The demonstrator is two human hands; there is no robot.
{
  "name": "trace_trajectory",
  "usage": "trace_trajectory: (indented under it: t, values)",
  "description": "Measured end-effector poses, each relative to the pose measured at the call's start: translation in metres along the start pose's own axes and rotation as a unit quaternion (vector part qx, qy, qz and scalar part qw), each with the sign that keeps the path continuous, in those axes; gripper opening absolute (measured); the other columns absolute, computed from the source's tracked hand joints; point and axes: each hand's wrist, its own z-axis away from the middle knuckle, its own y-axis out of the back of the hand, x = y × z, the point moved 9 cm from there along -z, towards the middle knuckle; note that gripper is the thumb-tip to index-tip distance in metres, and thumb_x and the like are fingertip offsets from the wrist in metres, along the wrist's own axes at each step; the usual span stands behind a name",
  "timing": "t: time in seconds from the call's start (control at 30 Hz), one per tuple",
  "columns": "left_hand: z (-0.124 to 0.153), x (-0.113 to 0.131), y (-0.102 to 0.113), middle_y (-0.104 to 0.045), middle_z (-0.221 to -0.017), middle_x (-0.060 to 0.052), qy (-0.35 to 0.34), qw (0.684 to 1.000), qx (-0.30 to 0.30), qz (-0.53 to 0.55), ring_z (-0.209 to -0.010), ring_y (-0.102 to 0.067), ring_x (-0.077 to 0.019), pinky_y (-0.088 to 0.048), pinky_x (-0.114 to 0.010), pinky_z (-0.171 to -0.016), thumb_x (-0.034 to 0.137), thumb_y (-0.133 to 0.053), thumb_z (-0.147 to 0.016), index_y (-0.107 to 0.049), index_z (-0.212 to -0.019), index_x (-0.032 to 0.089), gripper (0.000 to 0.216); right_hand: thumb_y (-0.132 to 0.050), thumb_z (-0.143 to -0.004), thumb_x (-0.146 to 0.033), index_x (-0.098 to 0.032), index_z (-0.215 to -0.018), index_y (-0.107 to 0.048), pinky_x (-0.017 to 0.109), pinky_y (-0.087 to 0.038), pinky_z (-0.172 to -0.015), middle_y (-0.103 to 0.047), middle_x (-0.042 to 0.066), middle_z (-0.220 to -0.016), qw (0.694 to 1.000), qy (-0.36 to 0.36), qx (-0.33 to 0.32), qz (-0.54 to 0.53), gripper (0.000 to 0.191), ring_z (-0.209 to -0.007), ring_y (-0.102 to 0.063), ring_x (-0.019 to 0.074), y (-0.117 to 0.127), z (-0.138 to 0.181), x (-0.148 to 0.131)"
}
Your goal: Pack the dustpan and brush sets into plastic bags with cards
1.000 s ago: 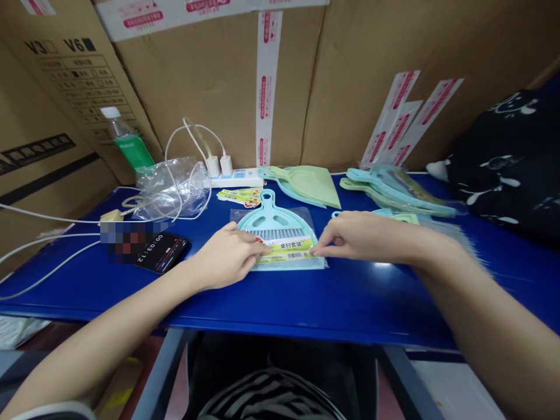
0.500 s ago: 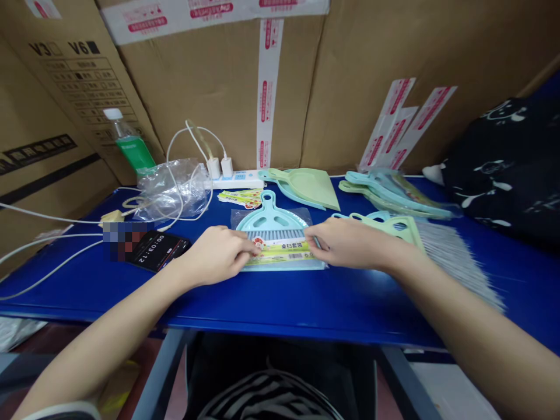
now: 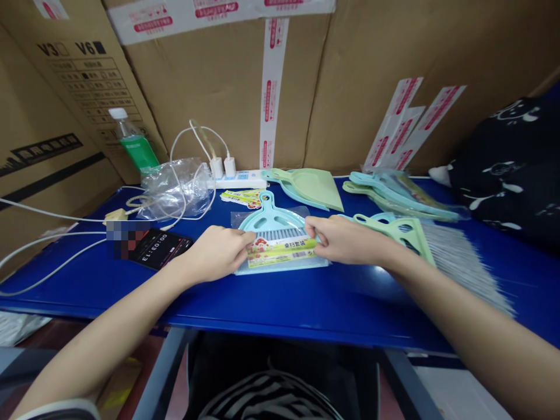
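Observation:
In front of me on the blue table lies a light blue dustpan and brush set [image 3: 273, 217] inside a clear plastic bag [image 3: 300, 210], its handle pointing away. Across its bristles sits a yellow and white label card [image 3: 280, 254] with a cartoon figure. My left hand [image 3: 225, 251] is closed at the bag's left edge, fingers curled and pinching it. At the right edge my right hand [image 3: 339, 239] likewise pinches the bag, thumb and forefinger together. Parts of the bag's sides are hidden under my fingers.
Green and blue dustpans [image 3: 317, 185] lie behind, bagged sets [image 3: 402, 195] to their right. Brushes with grey bristles [image 3: 464, 259] lie right. Left are a phone [image 3: 160, 248], cables, crumpled plastic [image 3: 175, 186], a bottle [image 3: 137, 149] and a power strip [image 3: 245, 179]. Cardboard [image 3: 210, 87] stands behind.
My left hand has shifted slightly left relative to the set, baring more of the label card. The card now looks flatter and its print shows more fully. The whole view has shifted slightly.

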Motion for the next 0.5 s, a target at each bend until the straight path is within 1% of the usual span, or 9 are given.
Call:
trace_trajectory:
  t: [0.1, 0.2, 0.27, 0.37, 0.5]
  values:
    - [0.001, 0.002, 0.001, -0.069, -0.072, -0.003, -0.010, 1.000, 0.007, 0.005, -0.060, -0.064, -0.0179, -0.035, -0.026, -0.050, 0.018, -0.039, -0.088, -0.057, -0.083, 0.018, 0.019, -0.049, -0.068, -0.011, -0.025, -0.071, -0.033, 0.027, -0.029, -0.055, -0.048, -0.004, -0.059, 1.000, 0.003, 0.003, -0.016, 0.021, -0.061, -0.049, 0.0163, -0.001, -0.002, 0.002]
    - [0.002, 0.000, 0.002, -0.068, -0.068, -0.003, -0.002, 1.000, 0.010, -0.003, -0.059, -0.065, -0.0190, -0.036, -0.027, -0.050, 0.018, -0.038, -0.087, -0.057, -0.083, 0.018, 0.020, -0.045, -0.072, -0.012, -0.025, -0.071, -0.032, 0.027, -0.027, -0.053, -0.045, -0.005, -0.056, 0.999, 0.002, -0.001, -0.042, 0.018, -0.054, -0.044, 0.0148, -0.003, -0.004, 0.006]
    - [0.001, -0.005, 0.002, -0.067, -0.063, -0.004, 0.022, 1.000, 0.006, -0.022, -0.058, -0.065, -0.0202, -0.037, -0.027, -0.051, 0.019, -0.037, -0.088, -0.058, -0.085, 0.018, 0.021, -0.044, -0.073, -0.012, -0.025, -0.072, -0.032, 0.027, -0.026, -0.052, -0.045, -0.006, -0.055, 0.999, -0.003, -0.008, -0.051, 0.018, -0.052, -0.042, 0.0144, -0.004, -0.004, 0.008]
    - [0.001, -0.013, 0.000, -0.067, -0.063, -0.006, 0.063, 0.996, -0.016, -0.052, -0.058, -0.066, -0.0234, -0.041, -0.029, -0.053, 0.020, -0.034, -0.089, -0.059, -0.094, 0.016, 0.025, -0.045, -0.075, -0.013, -0.025, -0.073, -0.032, 0.026, -0.028, -0.052, -0.048, -0.005, -0.056, 0.998, -0.013, -0.006, -0.054, 0.017, -0.053, -0.044, 0.0143, -0.001, -0.001, 0.010]
    - [0.001, -0.022, -0.003, -0.068, -0.064, -0.009, 0.107, 0.990, -0.048, -0.073, -0.061, -0.068, -0.0279, -0.043, -0.032, -0.055, 0.019, -0.031, -0.091, -0.057, -0.103, 0.013, 0.030, -0.042, -0.083, -0.020, -0.025, -0.073, -0.033, 0.026, -0.031, -0.053, -0.050, -0.004, -0.059, 0.998, -0.029, 0.001, -0.052, 0.015, -0.052, -0.046, 0.0135, 0.005, 0.003, 0.012]
